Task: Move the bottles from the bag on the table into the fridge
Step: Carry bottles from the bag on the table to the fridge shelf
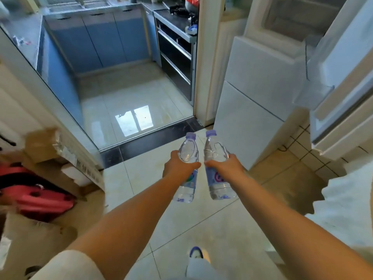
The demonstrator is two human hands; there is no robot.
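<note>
I hold two clear water bottles with purple caps out in front of me over the tiled floor. My left hand (178, 165) grips the left bottle (188, 150) round its middle. My right hand (228, 165) grips the right bottle (215, 147) the same way. Both bottles stand almost upright and nearly touch each other. The white fridge (260, 81) stands ahead to the right, its upper door (347, 77) swung open toward me with a door shelf (314, 96) visible. The bag and the table are out of view.
A kitchen doorway (129, 98) with blue cabinets and a dark threshold lies ahead on the left. Cardboard boxes (60, 154) and a red object (40, 197) crowd the left side. A white cloth (347, 195) sits at the right. My shoe (196, 252) shows below.
</note>
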